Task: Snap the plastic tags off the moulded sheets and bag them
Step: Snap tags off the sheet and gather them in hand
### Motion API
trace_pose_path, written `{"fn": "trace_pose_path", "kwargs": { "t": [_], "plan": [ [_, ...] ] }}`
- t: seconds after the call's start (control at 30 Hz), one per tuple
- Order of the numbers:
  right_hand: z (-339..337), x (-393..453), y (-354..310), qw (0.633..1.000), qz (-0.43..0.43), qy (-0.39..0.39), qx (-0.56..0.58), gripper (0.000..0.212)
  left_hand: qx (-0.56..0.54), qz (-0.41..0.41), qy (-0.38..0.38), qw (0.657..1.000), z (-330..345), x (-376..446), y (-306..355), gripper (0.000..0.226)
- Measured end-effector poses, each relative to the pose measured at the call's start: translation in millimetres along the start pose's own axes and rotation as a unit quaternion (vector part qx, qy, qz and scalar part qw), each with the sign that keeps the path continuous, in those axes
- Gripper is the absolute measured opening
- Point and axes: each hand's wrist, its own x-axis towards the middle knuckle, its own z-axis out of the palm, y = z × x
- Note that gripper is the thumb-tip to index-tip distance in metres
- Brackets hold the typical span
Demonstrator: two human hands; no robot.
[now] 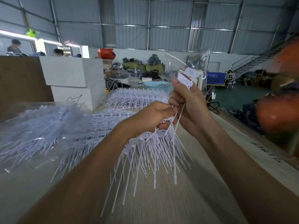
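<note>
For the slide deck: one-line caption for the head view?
Left hand grips a white moulded plastic tag sheet while right hand holds snapped tags and a clear plastic bag.

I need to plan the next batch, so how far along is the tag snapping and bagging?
Early, it seems. Done: a few snapped tags sit bunched with a clear bag in the right hand. In hand: the left hand grips a moulded sheet. Left: stacked sheets and bagged bundles on the table.

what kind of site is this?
Probably a garment warehouse or packing workshop: corrugated metal walls, heaps of bundled clothing on the floor, and moulded tag sheets piled on the worktable.
</note>
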Motion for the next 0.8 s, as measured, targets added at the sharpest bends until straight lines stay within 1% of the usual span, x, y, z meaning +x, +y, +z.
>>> {"fn": "trace_pose_path", "kwargs": {
  "t": [0.1, 0.23, 0.27, 0.33, 0.37, 0.43, 0.5, 0.57, 0.6, 0.67, 0.7, 0.73, 0.77, 0.8],
  "plan": [
    [-1, -2, 0, 0.997, -0.013, -0.009, -0.082, 0.024, -0.019, 0.004, -0.003, 1.0, -2, 1, -3, 0.04],
    [4, -3, 2, 0.995, -0.024, 0.008, -0.101, 0.012, -0.032, 0.005, 0.002, 0.999, -4, 5, -7, 0.042],
    [6, -3, 3, 0.994, -0.025, 0.017, -0.101, 0.014, -0.028, 0.005, 0.004, 1.0, -3, 5, -7, 0.042],
    [8, -3, 5, 0.994, -0.028, 0.025, -0.107, 0.026, -0.024, 0.003, 0.01, 1.0, -3, 6, -8, 0.044],
    [8, -4, 4, 0.992, -0.033, 0.021, -0.122, 0.03, -0.027, 0.001, 0.01, 1.0, -3, 6, -8, 0.047],
    [7, -4, 2, 0.987, -0.047, 0.003, -0.157, 0.031, -0.024, -0.002, 0.003, 1.0, -5, 5, -7, 0.049],
    [4, -3, 0, 0.984, -0.052, -0.012, -0.172, 0.033, 0.027, -0.008, 0.0, 1.0, -15, 2, -6, 0.05],
    [0, -1, -1, 0.981, -0.044, -0.01, -0.186, 0.036, 0.121, -0.006, 0.003, 0.993, -29, -3, -5, 0.051],
    [-2, 0, -1, 0.979, -0.039, -0.003, -0.199, 0.032, 0.159, -0.009, 0.0, 0.987, -37, -7, -6, 0.052],
    [-7, 2, 0, 0.968, -0.036, 0.007, -0.247, 0.017, 0.202, -0.02, -0.008, 0.979, -50, -13, -5, 0.053],
    [-10, 1, 1, 0.958, -0.04, 0.004, -0.286, 0.013, 0.22, -0.015, 0.014, 0.975, -55, -14, -3, 0.054],
    [-11, 0, 3, 0.941, -0.048, -0.008, -0.336, 0.015, 0.236, 0.004, 0.063, 0.97, -59, -15, 0, 0.056],
    [-11, -1, 6, 0.919, -0.059, -0.03, -0.389, 0.021, 0.248, 0.035, 0.127, 0.96, -63, -14, 2, 0.057],
    [-11, -2, 10, 0.895, -0.071, -0.054, -0.438, 0.027, 0.264, 0.075, 0.18, 0.945, -65, -12, 6, 0.056]
  ]
}}
